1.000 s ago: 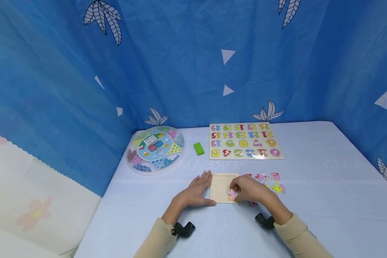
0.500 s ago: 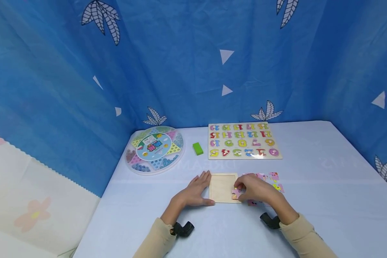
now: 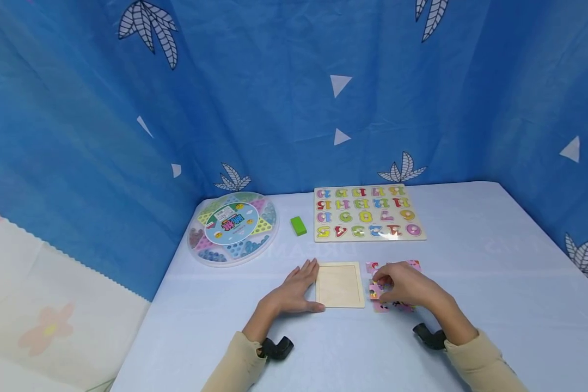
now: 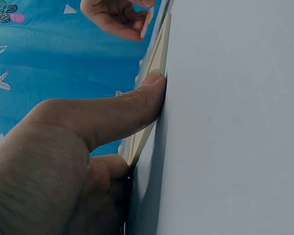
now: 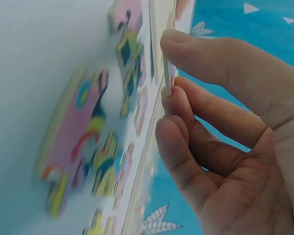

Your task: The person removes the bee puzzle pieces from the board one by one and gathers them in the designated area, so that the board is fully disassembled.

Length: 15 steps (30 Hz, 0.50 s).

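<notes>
A shallow square wooden puzzle frame point(image 3: 340, 286) lies bare on the white cloth. My left hand point(image 3: 293, 291) rests against its left side with fingers spread. In the left wrist view the thumb point(image 4: 149, 95) presses on the frame's near edge. To the right of the frame, my right hand point(image 3: 408, 284) pinches a pink jigsaw piece point(image 3: 375, 292) between thumb and fingers, above other pieces. From the right wrist the held piece point(image 5: 168, 68) shows edge-on. Several loose pink and yellow jigsaw pieces point(image 5: 73, 132) lie beneath, partly hidden by the right hand in the head view.
Behind the frame lies a number puzzle board point(image 3: 369, 213). A green block point(image 3: 298, 226) sits left of it, and a round marble board game point(image 3: 232, 228) stands farther left. Blue curtain point(image 3: 294, 98) hangs along the table's back.
My right hand has carried the jigsaw piece rightward, from above the wooden frame to over the loose pieces. The left hand stays at the frame.
</notes>
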Tool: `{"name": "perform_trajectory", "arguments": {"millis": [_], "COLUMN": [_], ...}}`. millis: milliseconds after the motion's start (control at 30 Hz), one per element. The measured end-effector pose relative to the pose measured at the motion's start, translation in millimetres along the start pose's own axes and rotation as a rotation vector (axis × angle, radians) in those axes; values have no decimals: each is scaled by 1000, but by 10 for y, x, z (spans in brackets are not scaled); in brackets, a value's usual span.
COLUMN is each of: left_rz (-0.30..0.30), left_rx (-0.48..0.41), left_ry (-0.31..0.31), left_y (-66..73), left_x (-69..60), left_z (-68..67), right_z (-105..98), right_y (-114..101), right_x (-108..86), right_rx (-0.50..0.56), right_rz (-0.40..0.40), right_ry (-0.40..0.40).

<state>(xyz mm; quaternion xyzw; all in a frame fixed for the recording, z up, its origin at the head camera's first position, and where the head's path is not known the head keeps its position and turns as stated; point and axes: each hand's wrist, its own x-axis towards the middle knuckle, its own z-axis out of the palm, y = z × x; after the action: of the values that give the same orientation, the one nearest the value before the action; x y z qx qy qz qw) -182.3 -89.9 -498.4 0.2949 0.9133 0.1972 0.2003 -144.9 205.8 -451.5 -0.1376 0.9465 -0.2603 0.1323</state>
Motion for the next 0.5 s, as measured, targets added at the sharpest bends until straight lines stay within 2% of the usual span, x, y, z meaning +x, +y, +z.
{"name": "perform_trajectory", "arguments": {"millis": [267,500], "left_rz": [1,8], "left_rx": [6,0], "left_ry": [3,1], "left_y": [-10,0], "left_x": [-1,-4], "left_z": [-3,-10], "right_z": [-74,-125], "right_y": [142,279], "right_x": [-138,-245], "right_rx": [23,31], "right_rz": [-14,10], "right_ry": [32,42]}}
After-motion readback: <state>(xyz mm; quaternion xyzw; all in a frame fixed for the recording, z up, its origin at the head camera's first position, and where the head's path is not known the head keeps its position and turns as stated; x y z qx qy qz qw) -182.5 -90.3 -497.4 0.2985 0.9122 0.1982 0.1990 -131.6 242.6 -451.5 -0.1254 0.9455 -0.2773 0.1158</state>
